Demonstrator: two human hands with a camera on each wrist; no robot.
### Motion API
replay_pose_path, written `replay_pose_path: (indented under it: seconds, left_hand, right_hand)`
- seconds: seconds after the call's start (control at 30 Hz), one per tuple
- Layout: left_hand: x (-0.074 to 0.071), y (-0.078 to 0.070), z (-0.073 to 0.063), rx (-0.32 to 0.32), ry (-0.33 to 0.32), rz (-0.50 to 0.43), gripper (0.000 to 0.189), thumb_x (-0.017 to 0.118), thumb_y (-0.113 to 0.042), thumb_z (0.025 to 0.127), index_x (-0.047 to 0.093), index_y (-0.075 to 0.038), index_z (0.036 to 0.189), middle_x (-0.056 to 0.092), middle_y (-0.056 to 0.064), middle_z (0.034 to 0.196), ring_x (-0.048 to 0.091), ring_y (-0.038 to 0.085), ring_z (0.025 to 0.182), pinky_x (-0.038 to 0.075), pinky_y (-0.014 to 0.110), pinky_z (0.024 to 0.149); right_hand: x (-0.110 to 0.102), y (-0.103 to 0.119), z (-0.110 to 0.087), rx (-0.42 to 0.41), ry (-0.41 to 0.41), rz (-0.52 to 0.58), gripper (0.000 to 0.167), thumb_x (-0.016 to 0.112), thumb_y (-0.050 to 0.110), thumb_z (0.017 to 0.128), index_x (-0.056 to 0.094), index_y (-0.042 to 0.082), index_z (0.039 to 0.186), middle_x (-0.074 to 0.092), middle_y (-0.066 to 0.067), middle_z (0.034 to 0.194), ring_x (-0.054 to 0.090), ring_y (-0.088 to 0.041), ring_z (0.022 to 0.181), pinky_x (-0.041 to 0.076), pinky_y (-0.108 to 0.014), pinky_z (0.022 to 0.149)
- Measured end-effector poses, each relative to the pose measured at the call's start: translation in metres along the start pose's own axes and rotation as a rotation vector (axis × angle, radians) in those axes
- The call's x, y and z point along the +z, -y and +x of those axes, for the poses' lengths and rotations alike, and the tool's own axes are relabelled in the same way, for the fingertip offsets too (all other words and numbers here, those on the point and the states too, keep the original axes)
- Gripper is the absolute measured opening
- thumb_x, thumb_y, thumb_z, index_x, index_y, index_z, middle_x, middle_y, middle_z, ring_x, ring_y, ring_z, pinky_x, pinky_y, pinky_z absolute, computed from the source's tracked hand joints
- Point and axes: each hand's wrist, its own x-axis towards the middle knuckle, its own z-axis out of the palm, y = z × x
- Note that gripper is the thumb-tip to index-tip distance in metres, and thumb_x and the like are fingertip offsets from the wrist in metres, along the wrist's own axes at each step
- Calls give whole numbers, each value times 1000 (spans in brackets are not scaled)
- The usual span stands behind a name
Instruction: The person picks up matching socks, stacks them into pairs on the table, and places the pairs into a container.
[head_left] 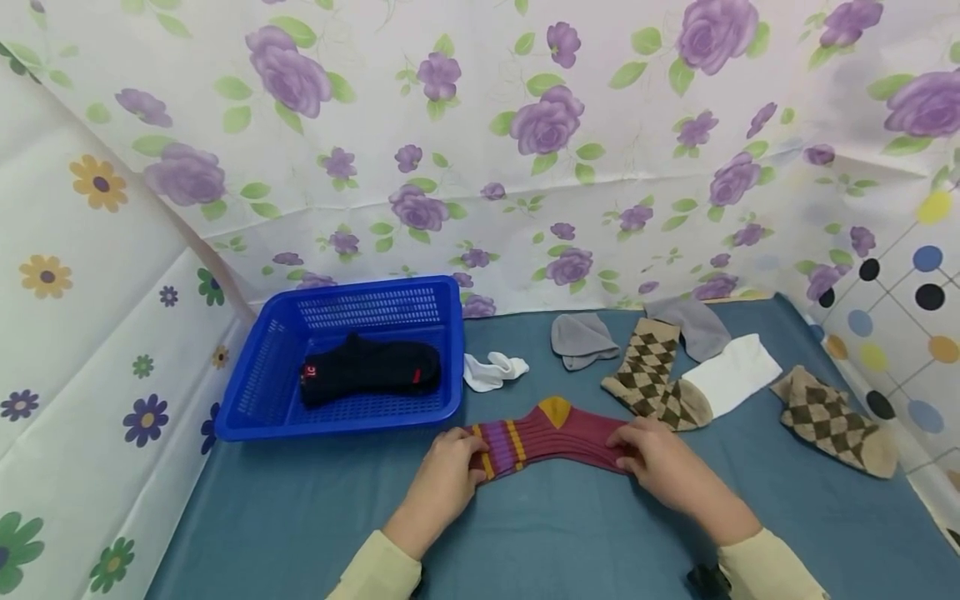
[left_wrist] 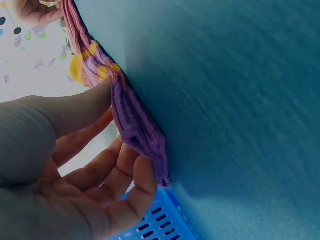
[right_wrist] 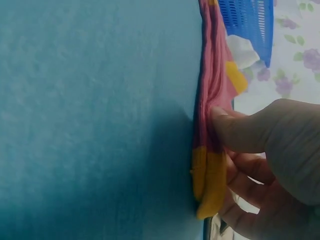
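Note:
A pair of maroon socks, with yellow heels and yellow and purple stripes, lies stretched sideways, one sock on the other. Near the striped cuffs, my left hand pinches the pair between thumb and fingers. My right hand grips the foot end, just behind the yellow toes, which show side by side in the right wrist view. In the left wrist view the purple cuff part runs past the thumb, fingers behind it.
Left of the socks stands a blue basket with dark socks inside. A white sock is beside it. Toward the right lie grey socks, argyle socks and another white sock. Floral cloth hangs behind.

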Motion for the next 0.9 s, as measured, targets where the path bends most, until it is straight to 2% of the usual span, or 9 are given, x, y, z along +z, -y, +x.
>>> replay_pose_path:
  seconds: [0.2, 0.3, 0.4, 0.47, 0.6, 0.73, 0.9]
  left_hand:
    - [-1, 1, -3, -9, 31, 8, 30, 77, -18, 77, 69, -16, 106, 61, 5, 108, 55, 23, 98, 51, 41, 86]
    - [-4, 2, -5, 9, 51, -7, 33, 78, -19, 75, 69, -15, 107, 61, 5, 108, 56, 22, 97, 51, 41, 85]
    - [-9, 6, -5, 4, 26, -38, 32, 77, -24, 77, 69, -14, 107, 62, 5, 107, 58, 20, 96, 51, 40, 84]
    - [-13, 9, -5, -32, -24, -37, 31, 74, -29, 80, 69, -13, 106, 63, 7, 106, 59, 20, 96, 51, 41, 82]
    - [-13, 14, -5, -156, -119, 30, 36, 69, -34, 84, 66, -9, 110, 63, 12, 105, 58, 24, 95, 51, 44, 79]
    - [-9, 18, -4, -226, -129, 76, 40, 65, -36, 87, 63, -7, 115, 62, 14, 105, 57, 26, 93, 51, 45, 76]
    - [-5, 19, 0, -230, -108, 91, 33, 61, -33, 90, 63, -9, 113, 62, 13, 104, 58, 27, 92, 51, 46, 73]
  right_hand:
    - [1, 5, -7, 19, 20, -11, 20, 73, 15, 80, 66, 22, 97, 56, 6, 87, 52, -9, 79, 47, -33, 71]
    - [0, 5, -8, 29, 32, 28, 19, 73, 15, 81, 67, 22, 97, 57, 7, 86, 52, -7, 77, 46, -30, 68]
    - [-6, 2, -8, 63, 9, 77, 15, 72, 19, 82, 68, 23, 96, 60, 9, 87, 54, -4, 77, 47, -27, 66]
    - [-11, 0, -7, 95, -25, 93, 11, 71, 22, 83, 69, 23, 93, 62, 9, 86, 54, -4, 75, 46, -27, 64]
    - [-18, -3, -9, 182, -75, 46, 11, 69, 25, 85, 68, 19, 94, 64, 4, 84, 56, -8, 73, 46, -30, 61]
    - [-19, -6, -11, 279, -53, 21, 23, 68, 28, 85, 68, 10, 100, 65, -4, 88, 57, -14, 74, 46, -35, 60]
    - [-14, -8, -14, 336, -41, -18, 35, 67, 34, 85, 66, 4, 103, 62, -7, 86, 52, -16, 69, 42, -33, 56]
